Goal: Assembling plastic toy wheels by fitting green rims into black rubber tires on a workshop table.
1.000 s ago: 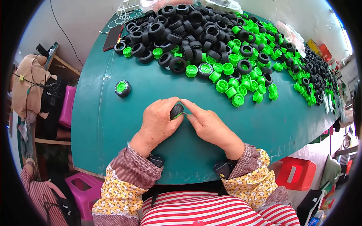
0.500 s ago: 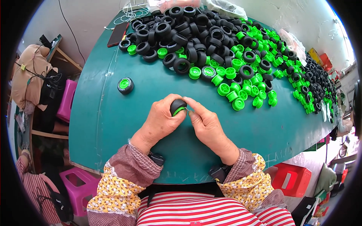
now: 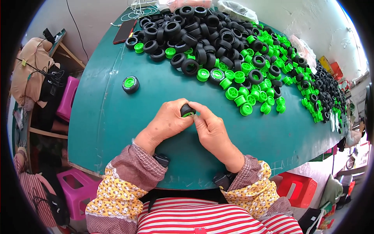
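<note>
My left hand [image 3: 165, 121] is closed round a small toy wheel [image 3: 187, 109], a black ribbed tyre with a bright green rim showing at its lower side. Against the wheel's right edge, my right hand [image 3: 214, 130] pinches with thumb and forefinger, which cover part of the rim. Both hands are above the middle of the green table [image 3: 117, 128]. Farther left lies another toy wheel [image 3: 130, 84], its green hub facing up inside a black tyre with pale lettering.
Loose black tyres [image 3: 171, 28] are heaped at the back, with green rims [image 3: 246, 109] mixed in and spreading right. A dark phone-like slab [image 3: 124, 31] and white cables [image 3: 136, 12] lie at the back left. Purple stools [image 3: 76, 187] and a red stool [image 3: 298, 189] stand beside the table.
The held wheel has turned a little, so less of its green rim shows. Both hands keep their hold at nearly the same place, while the whole view has shifted slightly.
</note>
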`<state>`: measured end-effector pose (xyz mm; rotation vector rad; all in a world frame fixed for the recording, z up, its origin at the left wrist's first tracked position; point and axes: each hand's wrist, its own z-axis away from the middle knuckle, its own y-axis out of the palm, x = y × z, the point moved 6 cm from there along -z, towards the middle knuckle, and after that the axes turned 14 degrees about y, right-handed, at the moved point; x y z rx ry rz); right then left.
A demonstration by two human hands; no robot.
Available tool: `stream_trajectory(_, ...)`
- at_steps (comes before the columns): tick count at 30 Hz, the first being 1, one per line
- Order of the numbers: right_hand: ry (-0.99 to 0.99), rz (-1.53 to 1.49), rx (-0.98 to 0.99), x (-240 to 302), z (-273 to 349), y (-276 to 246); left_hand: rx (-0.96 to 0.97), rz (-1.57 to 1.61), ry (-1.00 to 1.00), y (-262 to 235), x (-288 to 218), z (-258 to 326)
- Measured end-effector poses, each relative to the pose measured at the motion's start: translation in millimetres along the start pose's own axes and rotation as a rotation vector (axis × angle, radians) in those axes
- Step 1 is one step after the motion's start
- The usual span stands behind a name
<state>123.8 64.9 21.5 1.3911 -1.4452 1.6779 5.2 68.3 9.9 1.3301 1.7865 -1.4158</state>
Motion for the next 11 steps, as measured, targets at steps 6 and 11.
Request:
stream_trajectory(6,0.187,-0.129,0.083,-10,-5,-4,-0.216,0.036,0.113,-9,-18,2)
stream_trajectory(11,0.217,0.200,0.078,-11,3,-1,0.053,-0.100,0.008,-1,-2,2)
